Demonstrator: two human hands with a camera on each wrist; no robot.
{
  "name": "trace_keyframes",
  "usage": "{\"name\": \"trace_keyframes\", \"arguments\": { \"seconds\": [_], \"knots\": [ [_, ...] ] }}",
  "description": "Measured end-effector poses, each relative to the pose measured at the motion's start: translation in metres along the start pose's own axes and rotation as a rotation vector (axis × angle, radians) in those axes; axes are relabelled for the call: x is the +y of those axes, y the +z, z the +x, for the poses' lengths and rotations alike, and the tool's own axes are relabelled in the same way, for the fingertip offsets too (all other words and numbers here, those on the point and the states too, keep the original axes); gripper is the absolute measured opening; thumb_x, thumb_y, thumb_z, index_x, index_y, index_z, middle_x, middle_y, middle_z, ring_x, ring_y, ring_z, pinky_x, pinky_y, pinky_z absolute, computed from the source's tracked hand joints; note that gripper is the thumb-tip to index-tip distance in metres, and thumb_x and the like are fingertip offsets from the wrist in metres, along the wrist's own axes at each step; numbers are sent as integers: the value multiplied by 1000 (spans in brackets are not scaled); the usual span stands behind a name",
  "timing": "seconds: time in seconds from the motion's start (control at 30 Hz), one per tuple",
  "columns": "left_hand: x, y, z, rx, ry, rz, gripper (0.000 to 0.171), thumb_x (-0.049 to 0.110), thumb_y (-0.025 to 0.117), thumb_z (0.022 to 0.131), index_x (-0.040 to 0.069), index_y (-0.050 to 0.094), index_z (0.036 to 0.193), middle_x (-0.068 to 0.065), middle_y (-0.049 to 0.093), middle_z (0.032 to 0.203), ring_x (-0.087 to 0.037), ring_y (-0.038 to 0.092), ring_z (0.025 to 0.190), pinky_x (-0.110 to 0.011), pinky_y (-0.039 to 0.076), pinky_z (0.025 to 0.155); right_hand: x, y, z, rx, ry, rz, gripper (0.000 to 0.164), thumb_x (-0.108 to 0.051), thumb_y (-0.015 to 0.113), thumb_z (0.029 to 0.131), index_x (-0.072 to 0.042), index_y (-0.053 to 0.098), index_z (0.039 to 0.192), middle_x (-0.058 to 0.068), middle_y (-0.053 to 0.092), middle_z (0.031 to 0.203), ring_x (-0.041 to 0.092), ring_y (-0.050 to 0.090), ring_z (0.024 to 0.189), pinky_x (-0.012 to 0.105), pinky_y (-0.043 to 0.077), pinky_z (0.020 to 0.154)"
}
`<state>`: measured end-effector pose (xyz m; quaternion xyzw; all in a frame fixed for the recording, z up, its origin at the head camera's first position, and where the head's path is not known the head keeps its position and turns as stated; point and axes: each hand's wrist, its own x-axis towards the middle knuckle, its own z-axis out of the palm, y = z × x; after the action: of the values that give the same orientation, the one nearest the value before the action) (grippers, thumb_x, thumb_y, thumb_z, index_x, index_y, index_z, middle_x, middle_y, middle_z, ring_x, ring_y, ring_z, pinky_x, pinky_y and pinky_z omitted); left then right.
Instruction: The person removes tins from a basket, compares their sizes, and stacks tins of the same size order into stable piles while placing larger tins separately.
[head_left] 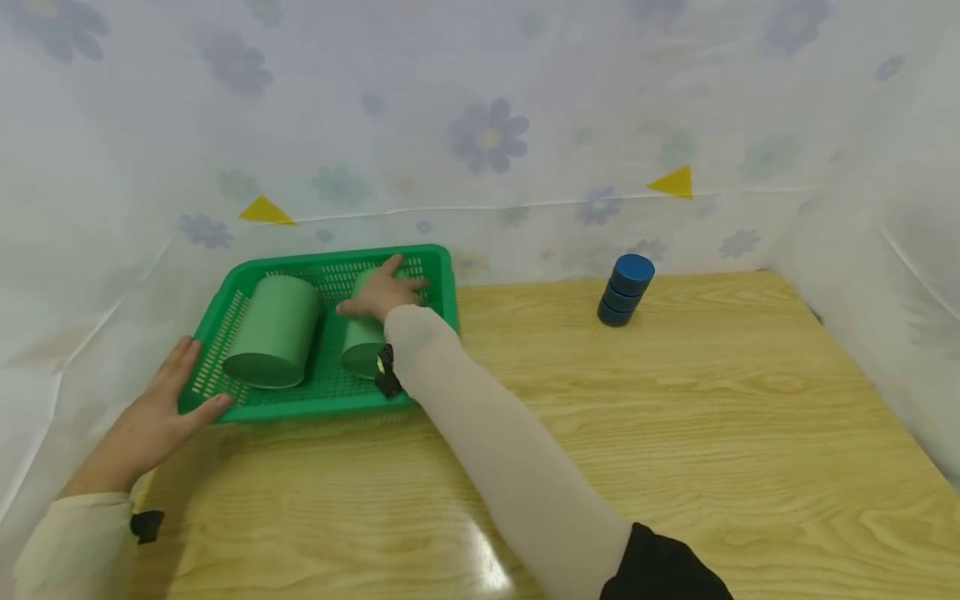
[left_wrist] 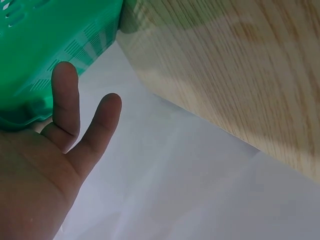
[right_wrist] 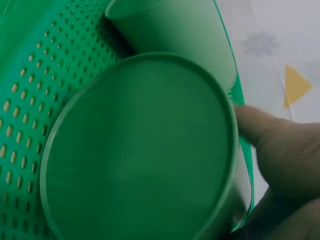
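A green plastic basket (head_left: 322,407) lies at the table's left end with two light-green round containers on their sides in it. My left hand (head_left: 153,417) holds its near left corner, thumb on the near rim, fingers along the outer left side; in the left wrist view two fingers of the left hand (left_wrist: 65,140) stick out below it. Over the smaller container (head_left: 363,346) my right hand (head_left: 382,293) lies with spread fingers. In the right wrist view its thumb touches the container's (right_wrist: 145,150) side; the other fingers are partly hidden. The larger container (head_left: 277,321) lies to the left.
A dark blue grooved cylinder (head_left: 626,290) stands towards the back right of the wooden table (head_left: 637,433). Flowered white sheeting (head_left: 420,125) hangs behind and at both sides, with two yellow triangles on it. The basket's left end reaches the table's left edge.
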<state>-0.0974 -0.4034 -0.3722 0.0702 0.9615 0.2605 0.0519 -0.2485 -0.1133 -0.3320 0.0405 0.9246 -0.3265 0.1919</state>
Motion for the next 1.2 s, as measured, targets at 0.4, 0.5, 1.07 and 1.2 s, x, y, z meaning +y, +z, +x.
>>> {"name": "trace_keyframes", "arguments": {
  "seconds": [0.4, 0.5, 1.07, 1.2],
  "knots": [
    [-3, 1, -1, 5, 4, 0, 94, 40, 57, 103, 17, -14, 161, -5, -22, 166, -59, -1, 144, -84, 19, 93, 9, -15, 0, -172, -203, -242, 111, -51, 75, 88, -37, -6, 163, 21, 16, 165, 41, 26, 147, 53, 39, 108],
    [-3, 1, -1, 7, 2, 2, 95, 41, 57, 103, 17, -13, 162, -5, -22, 166, -59, 0, 144, -84, 20, 92, 11, -15, 3, -205, -201, -263, 117, -59, 75, 85, -41, -13, 160, 15, 18, 166, 38, 23, 149, 51, 40, 109],
    [0, -1, 1, 6, -1, 15, 95, 42, 57, 102, 15, -13, 162, -6, -21, 166, -60, 3, 143, -83, 21, 93, 21, -11, 25, -266, -230, -194, 124, -56, 78, 82, -32, -14, 162, 9, 41, 156, 26, 56, 121, 41, 50, 89],
    [-1, 0, 0, 2, -10, 24, 96, 43, 57, 103, 15, -13, 161, -6, -21, 166, -61, 4, 142, -84, 21, 92, 22, -10, 26, -260, -301, -171, 118, -54, 78, 83, -44, -10, 160, 10, 41, 155, 29, 56, 118, 43, 49, 86]
  ]
}}
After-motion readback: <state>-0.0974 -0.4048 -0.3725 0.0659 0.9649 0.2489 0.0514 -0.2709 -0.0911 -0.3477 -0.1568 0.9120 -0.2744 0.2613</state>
